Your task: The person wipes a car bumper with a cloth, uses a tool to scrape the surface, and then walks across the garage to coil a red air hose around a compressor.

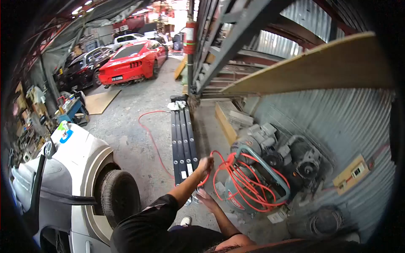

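Observation:
My left hand (206, 165) is closed around the red hose (216, 173), over the right side of the long black bars on the floor. Just below it, my right hand (205, 199) is held with its fingers apart, close to the hose. Loops of the same hose hang over the grey-green handle (276, 173) of a compressor (240, 196) on the right. The black bars (180, 139) lie side by side, with white cloth (176, 105) at their far end.
A white car body (82, 154) with an exposed tyre (122, 194) stands at left. Red hose crosses the floor beyond the bars. Motors (306, 164) lie near the corrugated wall (354, 126). Farther back are a red car (130, 63), a dark car and a fire extinguisher (190, 38).

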`<state>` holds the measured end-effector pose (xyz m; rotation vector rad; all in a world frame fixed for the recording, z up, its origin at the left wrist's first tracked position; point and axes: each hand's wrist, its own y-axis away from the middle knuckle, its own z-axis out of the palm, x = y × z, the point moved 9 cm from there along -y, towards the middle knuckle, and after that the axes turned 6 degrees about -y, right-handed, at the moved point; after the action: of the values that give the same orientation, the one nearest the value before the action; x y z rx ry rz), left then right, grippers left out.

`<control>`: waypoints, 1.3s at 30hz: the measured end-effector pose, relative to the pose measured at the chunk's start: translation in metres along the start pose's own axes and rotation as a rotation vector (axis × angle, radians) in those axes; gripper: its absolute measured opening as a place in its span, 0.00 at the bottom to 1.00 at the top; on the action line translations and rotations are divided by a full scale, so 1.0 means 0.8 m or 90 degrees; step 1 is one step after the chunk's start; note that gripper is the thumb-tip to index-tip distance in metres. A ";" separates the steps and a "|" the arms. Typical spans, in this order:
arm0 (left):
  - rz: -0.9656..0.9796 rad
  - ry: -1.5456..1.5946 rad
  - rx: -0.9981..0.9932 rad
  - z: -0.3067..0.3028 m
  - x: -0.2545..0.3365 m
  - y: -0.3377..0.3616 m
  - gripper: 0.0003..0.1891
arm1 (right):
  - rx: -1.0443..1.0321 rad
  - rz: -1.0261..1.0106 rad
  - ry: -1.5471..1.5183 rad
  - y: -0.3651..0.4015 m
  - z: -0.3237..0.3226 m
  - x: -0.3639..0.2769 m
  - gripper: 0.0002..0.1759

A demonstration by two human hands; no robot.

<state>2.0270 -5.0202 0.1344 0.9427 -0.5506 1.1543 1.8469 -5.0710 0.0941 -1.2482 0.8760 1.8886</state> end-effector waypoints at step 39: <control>0.182 -0.750 -0.319 0.418 -0.066 0.186 0.20 | 0.323 -0.381 -0.686 0.333 -0.288 -0.206 0.25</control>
<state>1.9007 -5.3164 0.3165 1.0478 -1.8711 0.5300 1.7799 -5.4333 0.2198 -0.0566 0.2807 1.3870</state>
